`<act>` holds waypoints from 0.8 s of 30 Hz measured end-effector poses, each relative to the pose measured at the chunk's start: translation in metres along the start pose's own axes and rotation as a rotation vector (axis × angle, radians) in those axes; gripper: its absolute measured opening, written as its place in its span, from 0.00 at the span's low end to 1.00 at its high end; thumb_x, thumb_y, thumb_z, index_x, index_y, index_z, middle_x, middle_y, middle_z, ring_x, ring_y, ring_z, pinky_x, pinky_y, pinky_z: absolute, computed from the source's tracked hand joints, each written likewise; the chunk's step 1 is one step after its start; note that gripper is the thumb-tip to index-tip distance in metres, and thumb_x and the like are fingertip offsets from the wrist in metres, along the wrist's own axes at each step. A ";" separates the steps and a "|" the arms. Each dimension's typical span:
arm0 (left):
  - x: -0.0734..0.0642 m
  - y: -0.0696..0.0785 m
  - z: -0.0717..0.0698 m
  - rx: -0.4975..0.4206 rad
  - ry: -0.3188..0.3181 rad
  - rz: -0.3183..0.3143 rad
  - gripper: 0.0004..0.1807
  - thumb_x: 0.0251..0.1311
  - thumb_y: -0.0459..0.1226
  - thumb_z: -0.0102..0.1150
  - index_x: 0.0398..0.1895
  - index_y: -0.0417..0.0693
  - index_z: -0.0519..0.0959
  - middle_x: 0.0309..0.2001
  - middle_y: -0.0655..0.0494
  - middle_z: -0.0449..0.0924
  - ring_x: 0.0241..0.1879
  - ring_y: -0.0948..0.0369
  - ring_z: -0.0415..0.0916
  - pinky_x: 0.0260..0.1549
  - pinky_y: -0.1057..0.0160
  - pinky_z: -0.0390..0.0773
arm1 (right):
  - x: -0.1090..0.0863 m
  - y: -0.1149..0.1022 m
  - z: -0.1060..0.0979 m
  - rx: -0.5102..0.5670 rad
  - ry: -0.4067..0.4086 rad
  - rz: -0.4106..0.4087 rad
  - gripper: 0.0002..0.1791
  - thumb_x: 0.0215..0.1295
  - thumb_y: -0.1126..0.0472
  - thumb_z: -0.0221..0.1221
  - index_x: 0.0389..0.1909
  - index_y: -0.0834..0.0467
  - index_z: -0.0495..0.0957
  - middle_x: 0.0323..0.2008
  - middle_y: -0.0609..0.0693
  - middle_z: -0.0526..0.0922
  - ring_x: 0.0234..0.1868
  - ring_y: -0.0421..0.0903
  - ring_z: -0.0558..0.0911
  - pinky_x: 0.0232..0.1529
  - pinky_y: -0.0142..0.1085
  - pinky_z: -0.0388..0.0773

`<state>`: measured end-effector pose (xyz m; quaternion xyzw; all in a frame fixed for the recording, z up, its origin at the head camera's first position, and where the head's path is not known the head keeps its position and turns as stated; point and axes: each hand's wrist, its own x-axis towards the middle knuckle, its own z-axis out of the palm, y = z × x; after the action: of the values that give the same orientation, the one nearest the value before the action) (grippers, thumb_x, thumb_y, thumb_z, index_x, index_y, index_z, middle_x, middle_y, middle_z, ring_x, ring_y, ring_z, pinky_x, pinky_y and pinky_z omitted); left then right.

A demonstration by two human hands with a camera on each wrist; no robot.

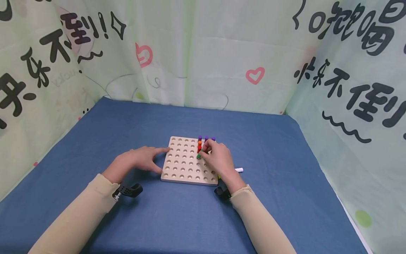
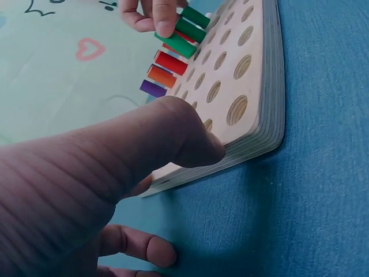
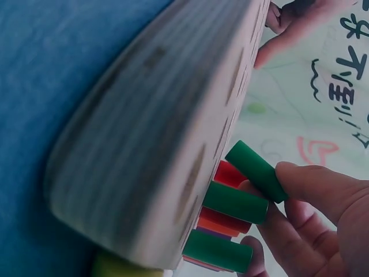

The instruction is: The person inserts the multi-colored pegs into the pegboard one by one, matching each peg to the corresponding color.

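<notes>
A pale wooden pegboard (image 1: 188, 181) with rows of round holes lies on the blue cloth. My right hand (image 1: 220, 158) pinches a green peg (image 3: 256, 170) between thumb and fingers, tilted, its lower end close over a hole. Two more green pegs (image 3: 235, 202) stand beside it in the same row. Behind them are red pegs (image 2: 171, 62), orange pegs (image 2: 162, 75) and purple pegs (image 1: 200, 138), partly hidden by the right hand in the head view. My left hand (image 1: 141, 158) touches the board's left edge, thumb at the near corner and index finger farther back.
To the right of the board lies a white rod-shaped piece (image 1: 239, 170), partly behind the right wrist. Something yellow (image 3: 127, 265) shows beside the board's right edge. Printed cloth walls (image 1: 219, 53) enclose the table's back and sides.
</notes>
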<state>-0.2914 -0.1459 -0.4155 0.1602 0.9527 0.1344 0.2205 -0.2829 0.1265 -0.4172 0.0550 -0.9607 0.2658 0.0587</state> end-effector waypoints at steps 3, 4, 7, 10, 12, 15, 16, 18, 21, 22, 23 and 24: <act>0.001 -0.002 0.000 -0.005 -0.001 0.003 0.51 0.46 0.60 0.64 0.74 0.71 0.51 0.71 0.44 0.57 0.69 0.42 0.54 0.55 0.26 0.51 | 0.000 0.000 0.001 -0.021 -0.004 -0.004 0.09 0.59 0.51 0.65 0.29 0.45 0.73 0.32 0.39 0.81 0.32 0.44 0.72 0.31 0.38 0.65; 0.000 -0.002 0.000 -0.003 0.002 0.005 0.51 0.46 0.60 0.64 0.74 0.70 0.52 0.71 0.44 0.57 0.69 0.42 0.54 0.55 0.25 0.50 | 0.000 0.000 0.002 -0.027 -0.005 -0.005 0.09 0.59 0.51 0.65 0.29 0.45 0.73 0.32 0.39 0.81 0.32 0.45 0.72 0.31 0.38 0.65; 0.001 -0.001 0.001 0.027 0.031 0.015 0.51 0.45 0.62 0.64 0.74 0.70 0.53 0.70 0.42 0.57 0.69 0.40 0.53 0.55 0.25 0.47 | 0.000 0.001 0.002 -0.041 -0.001 -0.008 0.08 0.59 0.51 0.64 0.29 0.45 0.74 0.31 0.39 0.82 0.32 0.44 0.72 0.31 0.38 0.65; 0.002 0.000 0.004 0.058 0.085 0.045 0.50 0.43 0.64 0.64 0.73 0.70 0.56 0.71 0.43 0.54 0.68 0.40 0.50 0.55 0.26 0.47 | 0.000 0.003 0.001 -0.045 0.001 -0.008 0.08 0.59 0.50 0.64 0.28 0.44 0.74 0.31 0.39 0.81 0.31 0.45 0.72 0.31 0.38 0.65; 0.003 -0.001 0.006 0.068 0.121 0.072 0.50 0.42 0.66 0.65 0.72 0.69 0.58 0.71 0.43 0.51 0.68 0.41 0.49 0.55 0.26 0.49 | -0.001 0.003 0.000 -0.046 -0.003 -0.010 0.07 0.60 0.50 0.64 0.28 0.44 0.74 0.31 0.39 0.81 0.30 0.44 0.72 0.31 0.38 0.65; 0.004 -0.005 0.008 0.051 0.145 0.109 0.49 0.42 0.63 0.67 0.71 0.67 0.60 0.71 0.45 0.52 0.68 0.42 0.50 0.54 0.26 0.50 | -0.002 0.002 -0.002 -0.040 -0.014 -0.019 0.06 0.60 0.51 0.63 0.29 0.43 0.75 0.32 0.39 0.81 0.29 0.43 0.73 0.31 0.37 0.67; 0.005 -0.006 0.008 0.047 0.145 0.117 0.49 0.42 0.62 0.67 0.71 0.67 0.61 0.70 0.46 0.53 0.68 0.43 0.52 0.54 0.26 0.51 | -0.002 0.002 -0.003 -0.039 -0.018 -0.023 0.05 0.60 0.51 0.63 0.30 0.43 0.76 0.32 0.38 0.82 0.29 0.42 0.74 0.31 0.37 0.68; 0.006 -0.008 0.007 0.034 0.146 0.134 0.47 0.43 0.60 0.68 0.70 0.66 0.62 0.68 0.45 0.57 0.66 0.42 0.55 0.53 0.26 0.53 | -0.001 0.002 -0.004 -0.039 -0.020 -0.037 0.04 0.61 0.52 0.62 0.30 0.43 0.76 0.32 0.38 0.82 0.28 0.42 0.74 0.33 0.38 0.69; 0.008 -0.010 0.006 0.020 0.137 0.136 0.47 0.42 0.60 0.68 0.70 0.66 0.62 0.67 0.46 0.59 0.66 0.42 0.55 0.53 0.25 0.53 | 0.000 0.001 -0.003 -0.055 -0.011 -0.075 0.04 0.61 0.54 0.62 0.29 0.43 0.76 0.30 0.38 0.81 0.30 0.42 0.74 0.42 0.41 0.69; 0.008 -0.010 0.005 0.015 0.134 0.136 0.47 0.42 0.60 0.68 0.70 0.66 0.62 0.68 0.46 0.59 0.66 0.42 0.55 0.53 0.25 0.53 | 0.000 0.001 -0.003 -0.065 -0.007 -0.087 0.05 0.60 0.54 0.62 0.29 0.43 0.76 0.29 0.38 0.81 0.30 0.43 0.73 0.45 0.43 0.68; 0.008 -0.010 0.004 0.012 0.131 0.136 0.47 0.42 0.60 0.68 0.70 0.66 0.62 0.68 0.46 0.59 0.66 0.42 0.55 0.53 0.24 0.52 | 0.000 0.001 -0.003 -0.075 -0.002 -0.102 0.05 0.60 0.55 0.63 0.28 0.43 0.76 0.29 0.38 0.80 0.31 0.43 0.73 0.47 0.44 0.67; 0.009 -0.010 0.004 0.012 0.125 0.132 0.47 0.42 0.60 0.69 0.70 0.66 0.62 0.68 0.46 0.58 0.66 0.42 0.54 0.53 0.25 0.53 | 0.001 0.001 -0.002 -0.086 0.000 -0.118 0.05 0.60 0.55 0.63 0.28 0.44 0.76 0.28 0.38 0.80 0.31 0.43 0.73 0.48 0.45 0.66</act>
<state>-0.2995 -0.1509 -0.4254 0.2150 0.9528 0.1529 0.1501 -0.2835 0.1283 -0.4155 0.1087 -0.9663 0.2204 0.0768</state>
